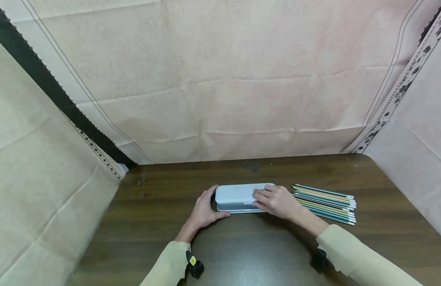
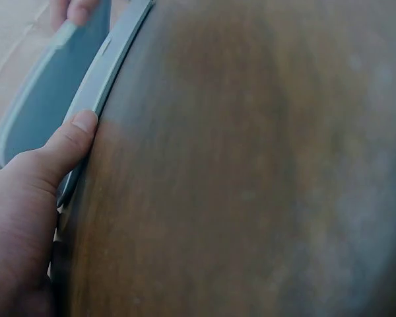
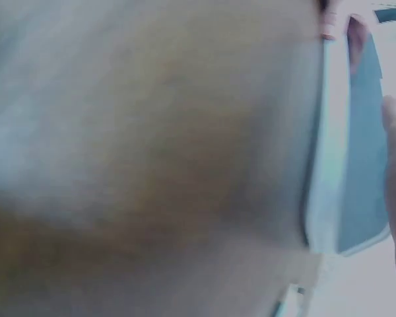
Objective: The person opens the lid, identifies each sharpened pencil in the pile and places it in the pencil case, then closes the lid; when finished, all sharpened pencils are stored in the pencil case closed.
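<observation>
A light-blue and white pencil case lies lengthwise on the table. Its lid is tilted up along the front, so a grey-blue inner face shows, also seen on the lid in the left wrist view. My left hand grips the left end of the case, thumb along the front edge and fingers round the back corner. At the lid's right part, the fingers of my right hand pinch its front edge. The inside of the case is hidden from the head camera.
A row of striped pencils in dark, green and yellowish tones lies right of the case, partly behind the right forearm. The brown wooden table ends at a pale cloth backdrop, with cloth at both sides.
</observation>
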